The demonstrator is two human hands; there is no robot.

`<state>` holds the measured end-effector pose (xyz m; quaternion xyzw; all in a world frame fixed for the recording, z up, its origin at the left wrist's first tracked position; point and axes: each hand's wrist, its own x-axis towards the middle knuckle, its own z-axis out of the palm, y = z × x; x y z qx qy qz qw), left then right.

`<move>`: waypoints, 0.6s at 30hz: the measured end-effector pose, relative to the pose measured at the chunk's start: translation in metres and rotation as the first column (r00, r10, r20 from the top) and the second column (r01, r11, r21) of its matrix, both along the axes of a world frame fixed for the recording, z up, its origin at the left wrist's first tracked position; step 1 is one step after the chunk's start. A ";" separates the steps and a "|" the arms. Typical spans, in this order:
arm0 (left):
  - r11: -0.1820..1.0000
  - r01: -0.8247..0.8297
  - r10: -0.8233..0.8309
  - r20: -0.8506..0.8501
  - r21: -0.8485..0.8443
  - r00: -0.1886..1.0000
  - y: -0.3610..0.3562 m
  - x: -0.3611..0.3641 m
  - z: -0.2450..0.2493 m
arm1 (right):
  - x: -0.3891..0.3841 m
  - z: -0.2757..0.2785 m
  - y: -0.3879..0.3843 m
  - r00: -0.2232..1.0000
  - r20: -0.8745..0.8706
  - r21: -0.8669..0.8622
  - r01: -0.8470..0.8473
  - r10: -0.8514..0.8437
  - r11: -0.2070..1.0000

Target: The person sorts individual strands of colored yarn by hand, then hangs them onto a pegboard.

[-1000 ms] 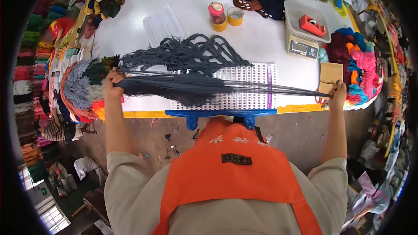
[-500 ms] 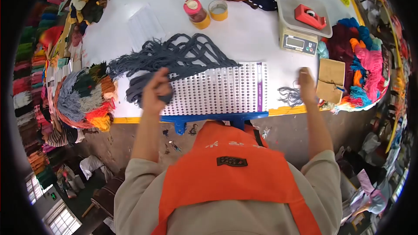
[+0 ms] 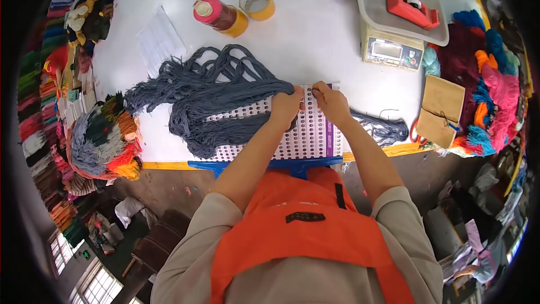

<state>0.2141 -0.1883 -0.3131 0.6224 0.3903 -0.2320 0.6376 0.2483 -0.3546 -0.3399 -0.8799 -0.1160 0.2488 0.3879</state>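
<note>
A large bundle of dark grey yarn [image 3: 225, 90] lies across a white perforated board [image 3: 306, 138] with a purple strip [image 3: 330, 135]. My left hand [image 3: 286, 108] is closed around the yarn's right end, over the board. Just right of it, my right hand [image 3: 333, 104] is closed, thumb and finger pinched near the board's upper right part. What sits in that pinch is too small to make out. A smaller bunch of grey strands [image 3: 388, 129] lies on the table right of my right forearm.
A blue bar [image 3: 270, 164] runs along the board's near edge. Beyond the board stand a pink-topped bottle [image 3: 216, 16] and a tape roll [image 3: 257, 4]. A scale [image 3: 392, 50] carries a red tape dispenser [image 3: 410, 8]. A brown notebook [image 3: 441, 110] and coloured yarn [image 3: 107, 138] flank the table.
Both hands have come inward and met over the board. The left has taken hold of the yarn, which now covers more of the board. More grey strands show at right.
</note>
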 end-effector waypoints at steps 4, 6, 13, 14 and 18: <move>0.215 0.125 -0.878 0.136 0.969 0.459 0.000 -0.019 -0.052 | 0.003 0.003 -0.003 1.000 -0.017 0.079 0.018 -0.017 0.997; 0.531 0.232 -0.723 0.294 0.815 0.625 -0.004 -0.011 -0.046 | 0.003 0.004 -0.004 1.000 -0.031 0.114 0.008 -0.005 0.993; 0.920 0.356 -0.387 0.251 0.162 0.887 0.005 0.010 -0.027 | 0.012 0.002 -0.005 0.977 -0.202 0.143 0.099 -0.069 0.985; 0.922 0.354 -0.384 0.249 0.158 0.889 0.005 0.009 -0.032 | 0.015 0.001 -0.005 0.980 -0.194 0.164 0.069 -0.036 0.984; 0.839 0.406 -0.509 0.260 0.362 0.820 0.009 0.001 -0.058 | 0.019 0.004 -0.007 0.913 -0.406 0.277 0.162 -0.038 0.947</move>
